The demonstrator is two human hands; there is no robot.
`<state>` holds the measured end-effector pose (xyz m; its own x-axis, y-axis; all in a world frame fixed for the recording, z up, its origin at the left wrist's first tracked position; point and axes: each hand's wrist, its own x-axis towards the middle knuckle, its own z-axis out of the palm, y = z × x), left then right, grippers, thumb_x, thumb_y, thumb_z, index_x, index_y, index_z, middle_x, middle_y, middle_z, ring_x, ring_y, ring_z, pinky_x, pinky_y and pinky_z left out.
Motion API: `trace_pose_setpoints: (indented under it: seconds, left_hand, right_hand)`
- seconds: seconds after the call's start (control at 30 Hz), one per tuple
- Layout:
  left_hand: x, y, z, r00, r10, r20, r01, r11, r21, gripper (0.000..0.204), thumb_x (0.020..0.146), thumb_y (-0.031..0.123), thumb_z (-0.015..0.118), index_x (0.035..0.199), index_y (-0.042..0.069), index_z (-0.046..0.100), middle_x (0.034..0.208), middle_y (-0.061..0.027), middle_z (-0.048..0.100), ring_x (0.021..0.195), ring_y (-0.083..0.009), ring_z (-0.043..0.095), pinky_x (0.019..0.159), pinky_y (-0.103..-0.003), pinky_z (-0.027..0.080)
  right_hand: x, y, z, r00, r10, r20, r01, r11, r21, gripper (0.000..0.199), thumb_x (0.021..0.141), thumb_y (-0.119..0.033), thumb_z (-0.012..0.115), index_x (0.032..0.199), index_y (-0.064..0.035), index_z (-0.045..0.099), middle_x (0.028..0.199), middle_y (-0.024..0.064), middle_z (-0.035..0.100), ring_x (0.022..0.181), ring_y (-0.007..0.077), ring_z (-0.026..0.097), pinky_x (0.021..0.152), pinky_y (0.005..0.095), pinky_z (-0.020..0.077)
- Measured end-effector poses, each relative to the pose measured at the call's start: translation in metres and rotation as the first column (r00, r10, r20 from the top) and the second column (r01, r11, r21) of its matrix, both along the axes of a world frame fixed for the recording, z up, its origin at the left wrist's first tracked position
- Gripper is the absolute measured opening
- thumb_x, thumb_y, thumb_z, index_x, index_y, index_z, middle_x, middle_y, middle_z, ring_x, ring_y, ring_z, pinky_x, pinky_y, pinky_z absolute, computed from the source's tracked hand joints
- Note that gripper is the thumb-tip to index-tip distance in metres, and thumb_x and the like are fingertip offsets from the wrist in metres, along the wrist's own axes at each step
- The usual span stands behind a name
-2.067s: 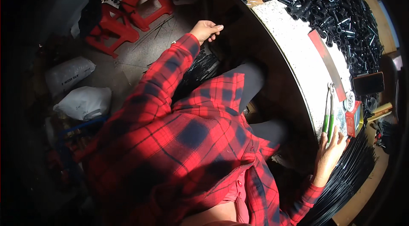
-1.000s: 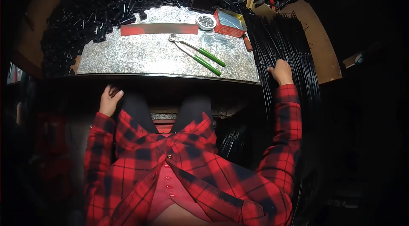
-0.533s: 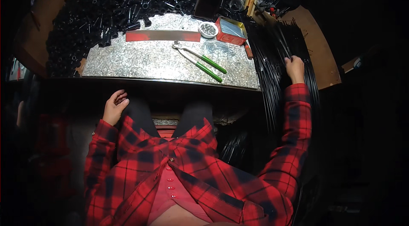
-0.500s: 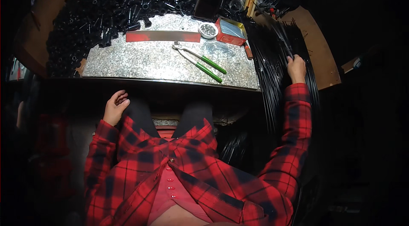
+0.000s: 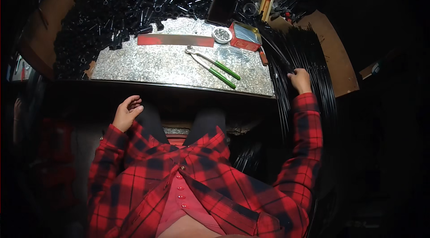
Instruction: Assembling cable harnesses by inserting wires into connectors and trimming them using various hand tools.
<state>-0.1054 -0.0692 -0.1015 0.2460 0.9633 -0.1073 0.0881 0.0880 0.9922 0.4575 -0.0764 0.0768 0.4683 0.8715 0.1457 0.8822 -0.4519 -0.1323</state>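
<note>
My right hand (image 5: pixel 300 80) is closed around the lower end of a long, thin black rod (image 5: pixel 278 52), at the bench's right side. The rod slants up and left from my fingers, over a bundle of similar black rods (image 5: pixel 322 74). My left hand (image 5: pixel 127 113) hovers over my thigh, below the bench's front edge, fingers loosely curled and apart, holding nothing. On the speckled metal bench top (image 5: pixel 152 65) lie end-cutting pincers (image 5: pixel 227 70) with green handles. Behind them are a flat red-and-grey strip (image 5: pixel 175 40) and a white bowl (image 5: pixel 222 35) of small metal pieces.
A large heap of black tubular parts (image 5: pixel 134 0) covers the bench's back and left. A dark phone (image 5: pixel 223 3) leans at its right end. Beside the bowl stands an open red tin (image 5: pixel 245 38), with an orange-handled tool (image 5: pixel 263 57) near it. Brown panels (image 5: pixel 333 54) border the bench.
My right hand has drawn back, down and to the left, with the black rod. My left hand keeps its pose; the view has shifted slightly.
</note>
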Motion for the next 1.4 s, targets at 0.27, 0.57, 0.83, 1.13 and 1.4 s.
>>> trace_pose_setpoints:
  seconds: [0.27,0.57,0.83,1.13,1.4]
  left_hand:
    - [0.007,-0.005,0.016,0.998,-0.051,-0.024,0.053,0.996,0.072,0.040,0.077,0.006,0.064,0.115,-0.002,0.051,0.108,-0.0114,0.058,0.098,-0.0174,0.057,0.085,-0.028,0.045]
    - [0.065,-0.007,0.133,0.914,0.159,-0.373,0.191,0.642,0.743,0.049,0.069,0.019,0.074,0.110,0.000,0.054,0.115,-0.0168,0.055,0.107,-0.0321,0.052,0.091,-0.037,0.041]
    - [0.118,0.006,0.184,0.937,0.209,-0.279,0.165,0.439,0.883,0.065,0.065,0.026,0.077,0.117,0.000,0.050,0.125,-0.0167,0.048,0.119,-0.0325,0.043,0.098,-0.039,0.034]
    - [0.096,0.004,0.192,0.948,0.249,-0.200,0.068,0.454,0.888,0.054,0.066,0.024,0.076,0.110,0.000,0.055,0.115,-0.0161,0.055,0.109,-0.0313,0.050,0.092,-0.037,0.039]
    - [0.086,0.005,0.193,0.963,0.219,-0.158,0.054,0.416,0.908,0.040,0.067,0.021,0.075,0.098,0.001,0.059,0.099,-0.0121,0.061,0.093,-0.0274,0.056,0.082,-0.034,0.043]
  right_hand:
    - [0.027,0.021,0.046,0.941,-0.044,0.337,-0.074,0.941,0.330,0.025,0.085,-0.021,0.054,0.093,0.0028,0.052,0.082,0.0253,0.060,0.083,0.0398,0.058,0.069,0.0455,0.0464]
    - [-0.081,0.022,0.098,0.891,0.151,0.428,-0.371,0.786,0.495,0.020,0.083,-0.011,0.055,0.097,0.0002,0.046,0.082,0.0223,0.059,0.076,0.0402,0.058,0.064,0.0449,0.0467]
    - [-0.180,0.018,0.087,0.706,0.662,0.251,-0.676,0.525,0.516,0.013,0.080,-0.003,0.057,0.090,-0.0010,0.047,0.071,0.0127,0.058,0.062,0.0297,0.058,0.054,0.0357,0.0450]
    - [-0.234,0.023,0.100,0.177,0.576,-0.798,-0.559,0.726,0.400,0.012,0.087,-0.016,0.057,0.081,-0.0082,0.049,0.064,-0.0036,0.051,0.050,0.0000,0.038,0.042,0.0157,0.0290]
    - [-0.236,0.039,0.098,0.345,0.679,-0.648,-0.615,0.685,0.390,0.015,0.089,-0.022,0.054,0.086,-0.0073,0.051,0.066,-0.0014,0.055,0.050,0.0016,0.041,0.042,0.0153,0.0304]
